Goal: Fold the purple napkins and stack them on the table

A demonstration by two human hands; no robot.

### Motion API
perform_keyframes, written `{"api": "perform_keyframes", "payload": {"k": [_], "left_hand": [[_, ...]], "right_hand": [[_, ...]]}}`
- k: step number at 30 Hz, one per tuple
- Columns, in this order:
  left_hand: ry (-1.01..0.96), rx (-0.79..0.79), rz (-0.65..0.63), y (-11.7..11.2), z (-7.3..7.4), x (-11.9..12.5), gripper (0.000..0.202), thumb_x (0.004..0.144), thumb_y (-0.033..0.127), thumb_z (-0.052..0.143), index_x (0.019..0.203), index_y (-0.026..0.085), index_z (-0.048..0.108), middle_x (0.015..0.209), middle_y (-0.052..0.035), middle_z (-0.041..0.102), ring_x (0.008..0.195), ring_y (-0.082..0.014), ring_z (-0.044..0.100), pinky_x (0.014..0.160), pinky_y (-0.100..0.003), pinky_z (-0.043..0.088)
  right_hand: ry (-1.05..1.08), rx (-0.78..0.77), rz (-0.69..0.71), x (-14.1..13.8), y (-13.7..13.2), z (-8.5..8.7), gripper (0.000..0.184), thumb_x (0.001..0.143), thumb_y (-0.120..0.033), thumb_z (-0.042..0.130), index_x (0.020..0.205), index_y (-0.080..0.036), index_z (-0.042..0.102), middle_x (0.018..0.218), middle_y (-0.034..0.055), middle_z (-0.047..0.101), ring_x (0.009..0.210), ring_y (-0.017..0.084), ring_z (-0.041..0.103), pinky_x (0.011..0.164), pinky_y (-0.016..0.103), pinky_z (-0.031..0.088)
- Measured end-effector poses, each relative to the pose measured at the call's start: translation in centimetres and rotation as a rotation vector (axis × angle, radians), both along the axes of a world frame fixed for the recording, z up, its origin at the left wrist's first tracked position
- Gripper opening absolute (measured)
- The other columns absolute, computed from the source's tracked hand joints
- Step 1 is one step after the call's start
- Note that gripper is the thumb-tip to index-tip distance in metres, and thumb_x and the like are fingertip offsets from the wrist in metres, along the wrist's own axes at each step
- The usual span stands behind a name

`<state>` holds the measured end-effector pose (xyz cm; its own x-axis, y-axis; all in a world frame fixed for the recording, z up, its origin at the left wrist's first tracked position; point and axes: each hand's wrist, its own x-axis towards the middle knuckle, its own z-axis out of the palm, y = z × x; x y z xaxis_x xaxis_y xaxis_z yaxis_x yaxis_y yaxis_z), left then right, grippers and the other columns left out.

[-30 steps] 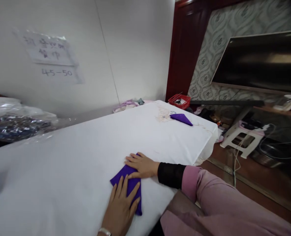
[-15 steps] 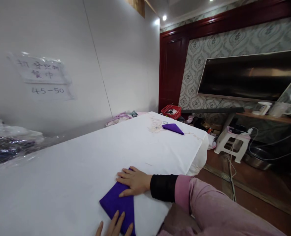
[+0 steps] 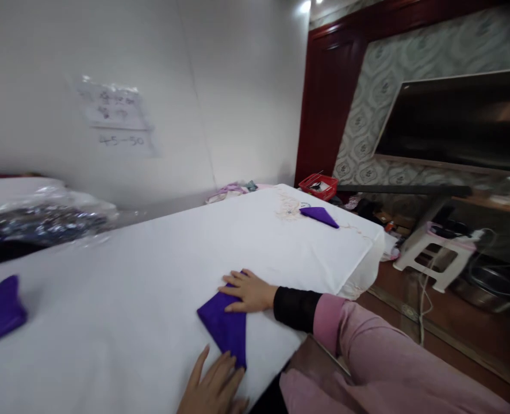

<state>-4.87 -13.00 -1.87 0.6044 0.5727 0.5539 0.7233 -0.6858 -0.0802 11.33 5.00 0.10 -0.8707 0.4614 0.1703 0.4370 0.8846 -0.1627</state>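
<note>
I have the right hand (image 3: 251, 292) laid flat, palm down, its fingers wide over the far corner of the cloth (image 3: 225, 322), which is purple, shows as a triangle and lies on the white table (image 3: 142, 287) by the near edge, one point toward the left. The left hand (image 3: 214, 382) I also read as wide, its leftmost finger standing apart from the others; its fingertips overlap the cloth's near corner in my view, though I cannot tell whether they press on it. A second cloth (image 3: 319, 216), purple too, lies at the far end of the table, near the red basket (image 3: 323, 194), and a third cloth (image 3: 0, 315) is cut by my left edge. Behind that I get a clear bag (image 3: 52, 218), and above it a blurred sign (image 3: 117, 112) on the wall (image 3: 246, 103)
</note>
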Motion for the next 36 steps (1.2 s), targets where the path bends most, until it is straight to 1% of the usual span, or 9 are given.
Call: {"api": "perform_keyframes", "payload": {"k": [3, 6, 9, 13, 18, 24, 30, 33, 36], "left_hand": [[-0.039, -0.158, 0.191, 1.3, 4.3, 1.9, 0.037, 0.083, 0.026, 0.052, 0.119, 0.030, 0.058, 0.112, -0.0015, 0.068, 0.108, -0.0205, 0.059, 0.107, -0.045, 0.032], [-0.042, -0.296, 0.309, 4.5, 6.0, 3.3, 0.047, 0.087, 0.035, 0.048, 0.131, 0.019, 0.047, 0.139, -0.0075, 0.047, 0.132, -0.0237, 0.035, 0.112, -0.046, 0.021], [-0.019, -0.455, 0.557, 6.7, 4.6, 3.4, 0.063, 0.086, 0.041, 0.048, 0.138, 0.007, 0.035, 0.148, -0.0158, 0.031, 0.138, -0.0291, 0.021, 0.112, -0.047, 0.019], [-0.011, -0.596, 0.745, 6.2, 2.0, 2.6, 0.072, 0.087, 0.053, 0.038, 0.139, 0.004, 0.033, 0.148, -0.0183, 0.028, 0.138, -0.0312, 0.019, 0.111, -0.049, 0.019], [-0.081, -0.644, 0.736, 5.6, 2.7, 1.8, 0.068, 0.083, 0.053, 0.044, 0.136, 0.010, 0.039, 0.147, -0.0172, 0.032, 0.136, -0.0311, 0.025, 0.110, -0.052, 0.016], [-0.449, -0.860, 0.752, 9.8, 5.9, -0.1, 0.024, 0.070, 0.031, 0.066, 0.091, 0.019, 0.066, 0.107, -0.0145, 0.066, 0.113, -0.0321, 0.053, 0.102, -0.049, 0.027], [-0.663, -1.051, 0.790, 12.7, 5.6, -1.5, 0.022, 0.043, 0.017, 0.079, 0.054, 0.018, 0.059, 0.052, -0.0037, 0.061, 0.066, -0.0286, 0.064, 0.062, -0.034, 0.049], [-0.819, -1.105, 0.752, 12.4, 5.0, -1.7, 0.022, 0.044, 0.017, 0.077, 0.050, 0.018, 0.056, 0.044, 0.0003, 0.054, 0.055, -0.0231, 0.061, 0.053, -0.029, 0.046], [-1.008, -1.177, 0.665, 11.7, 4.5, -1.7, 0.019, 0.050, 0.020, 0.076, 0.057, 0.018, 0.059, 0.048, 0.0003, 0.057, 0.051, -0.0186, 0.058, 0.051, -0.027, 0.045]], "right_hand": [[-0.038, -0.025, 0.000, 0.2, 0.0, -0.3, 0.061, 0.090, -0.055, 0.041, 0.141, -0.022, 0.035, 0.148, 0.0115, 0.030, 0.135, 0.030, 0.024, 0.108, 0.049, 0.018], [-0.085, -0.023, 0.012, 0.3, 0.2, -0.5, 0.058, 0.091, -0.045, 0.043, 0.142, -0.019, 0.034, 0.149, 0.0125, 0.028, 0.137, 0.030, 0.020, 0.108, 0.049, 0.017], [-0.088, -0.040, 0.011, 0.3, 0.2, -0.4, 0.061, 0.091, -0.050, 0.042, 0.143, -0.019, 0.032, 0.150, 0.0122, 0.026, 0.137, 0.031, 0.020, 0.108, 0.049, 0.017], [-0.080, -0.045, 0.008, 0.3, 0.0, -0.1, 0.067, 0.090, -0.057, 0.036, 0.144, -0.018, 0.028, 0.150, 0.0107, 0.024, 0.138, 0.030, 0.019, 0.109, 0.047, 0.015], [-0.073, -0.082, 0.006, 0.3, 0.0, -0.1, 0.067, 0.090, -0.056, 0.037, 0.145, -0.019, 0.026, 0.151, 0.0105, 0.023, 0.139, 0.029, 0.016, 0.110, 0.048, 0.012], [0.005, -0.217, 0.019, 0.4, 0.4, -0.3, 0.074, 0.088, -0.060, 0.039, 0.147, -0.020, 0.020, 0.151, 0.0113, 0.020, 0.140, 0.029, 0.013, 0.111, 0.048, 0.007], [0.183, -0.394, -0.042, 1.8, 0.8, -0.4, 0.087, 0.080, -0.058, 0.056, 0.147, -0.015, 0.020, 0.152, 0.0149, 0.015, 0.141, 0.028, 0.007, 0.112, 0.047, 0.007], [0.446, -0.599, -0.161, 2.5, -0.1, -0.5, 0.086, 0.078, -0.052, 0.061, 0.146, -0.017, 0.021, 0.152, 0.0135, 0.015, 0.140, 0.026, 0.011, 0.113, 0.045, 0.013], [0.761, -0.971, -0.296, 2.7, -1.7, -0.4, 0.092, 0.075, -0.048, 0.065, 0.147, -0.022, 0.014, 0.151, 0.0135, 0.021, 0.136, 0.025, 0.026, 0.109, 0.046, 0.024]]}}
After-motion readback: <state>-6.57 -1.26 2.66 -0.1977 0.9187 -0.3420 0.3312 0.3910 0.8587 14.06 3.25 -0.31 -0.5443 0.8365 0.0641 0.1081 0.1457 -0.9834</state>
